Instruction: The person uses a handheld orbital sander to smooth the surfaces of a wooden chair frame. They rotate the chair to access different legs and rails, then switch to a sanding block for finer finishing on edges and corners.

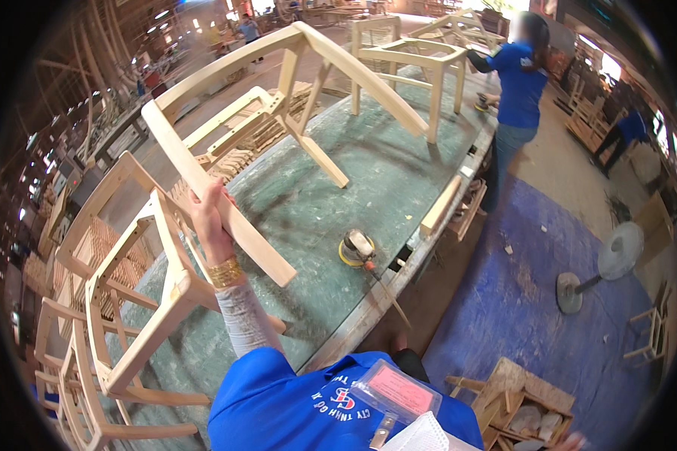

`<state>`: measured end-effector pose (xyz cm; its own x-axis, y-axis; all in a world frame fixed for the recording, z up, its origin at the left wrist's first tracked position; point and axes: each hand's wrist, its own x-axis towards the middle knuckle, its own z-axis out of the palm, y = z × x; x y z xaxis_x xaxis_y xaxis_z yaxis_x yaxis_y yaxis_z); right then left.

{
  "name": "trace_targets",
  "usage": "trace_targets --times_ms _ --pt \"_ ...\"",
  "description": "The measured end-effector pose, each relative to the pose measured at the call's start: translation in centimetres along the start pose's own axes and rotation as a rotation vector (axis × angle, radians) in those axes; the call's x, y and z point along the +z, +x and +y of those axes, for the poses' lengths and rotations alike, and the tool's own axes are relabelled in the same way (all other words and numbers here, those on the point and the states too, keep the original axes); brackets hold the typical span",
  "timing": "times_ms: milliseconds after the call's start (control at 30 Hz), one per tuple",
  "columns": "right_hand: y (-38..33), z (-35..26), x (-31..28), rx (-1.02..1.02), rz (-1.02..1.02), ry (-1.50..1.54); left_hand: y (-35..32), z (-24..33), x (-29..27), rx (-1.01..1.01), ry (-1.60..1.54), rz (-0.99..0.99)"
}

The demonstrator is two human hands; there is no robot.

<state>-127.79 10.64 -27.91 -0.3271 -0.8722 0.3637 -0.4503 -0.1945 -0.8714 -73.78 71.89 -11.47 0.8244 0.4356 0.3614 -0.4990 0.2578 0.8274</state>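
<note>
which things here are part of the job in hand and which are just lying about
In hand:
- left hand gripping the tilted chair frame
- workbench it stands on

Lying about:
- yellow sander on the bench
- wood block at the bench edge
- other chair frames at left
- fan on the floor
- co-worker sanding another frame

Right hand not in view.

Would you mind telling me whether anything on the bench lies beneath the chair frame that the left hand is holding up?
Yes. The left hand grips a leg of the unfinished wooden chair frame, tilted over the green workbench. A yellow sander lies on the bench just beside the lower leg end; otherwise the surface beneath looks bare. The right hand is out of view.
</note>
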Motion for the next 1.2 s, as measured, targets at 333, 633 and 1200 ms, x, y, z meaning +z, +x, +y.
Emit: trace_targets --times_ms 333,633,1200 --pt "-15.8 -41.2 34.0 -0.315 -1.178 0.933 -5.4 0.1 2.6 0.017 0.058 0.091" --pt "-35.3 -63.1 46.2 -0.353 -1.658 1.334 -8.4 0.3 3.8 0.051 0.199 0.199" --pt "-38.1 -70.4 48.5 -0.576 -1.683 1.198 -9.8 -0.4 4.5 0.021 0.223 0.246"
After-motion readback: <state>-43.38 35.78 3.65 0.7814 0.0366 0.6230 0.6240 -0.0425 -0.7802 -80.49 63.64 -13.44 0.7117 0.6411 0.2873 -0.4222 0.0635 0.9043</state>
